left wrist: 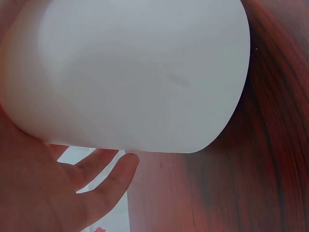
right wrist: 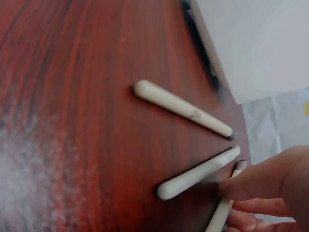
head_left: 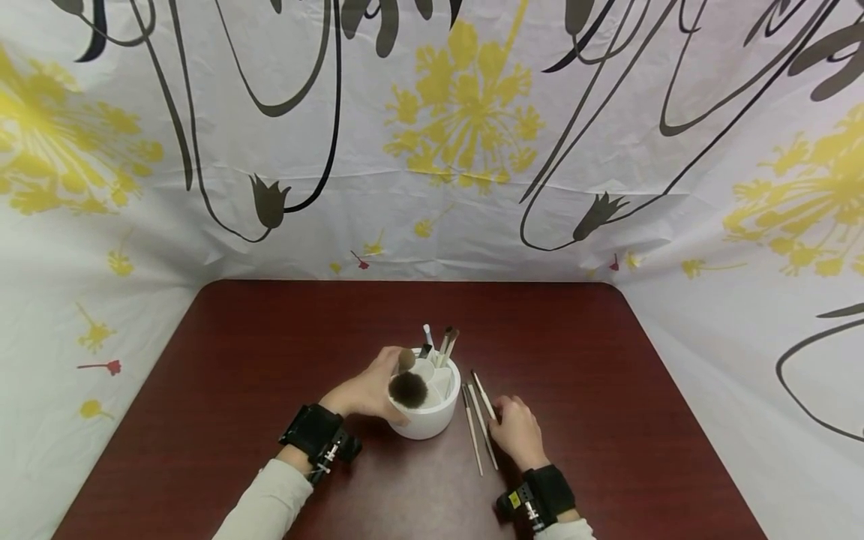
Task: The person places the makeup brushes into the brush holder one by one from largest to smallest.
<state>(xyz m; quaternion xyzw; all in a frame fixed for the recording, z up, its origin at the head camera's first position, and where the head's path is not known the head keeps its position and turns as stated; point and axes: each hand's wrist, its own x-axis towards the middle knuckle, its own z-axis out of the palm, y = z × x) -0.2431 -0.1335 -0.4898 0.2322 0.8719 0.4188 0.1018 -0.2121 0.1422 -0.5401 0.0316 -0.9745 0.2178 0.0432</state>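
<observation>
A white round brush holder [head_left: 421, 427] with inner compartments stands upright on the table. My left hand [head_left: 367, 388] grips its left side, and in the left wrist view the holder's smooth wall [left wrist: 145, 82] fills most of the picture. Several makeup brushes are in it, among them a large dark fluffy one [head_left: 408, 390]. To the right of the holder, my right hand [head_left: 518, 433] pinches a thin pale-handled makeup brush [right wrist: 219, 216] between thumb and fingers, low over the table. Beside it lie two more makeup brushes, one cream [right wrist: 181, 107] and one whitish [right wrist: 197, 177].
The dark red wooden table [head_left: 283, 322] has rounded far corners. A white cloth [head_left: 432, 225] with yellow and grey floral print hangs behind it and along both sides.
</observation>
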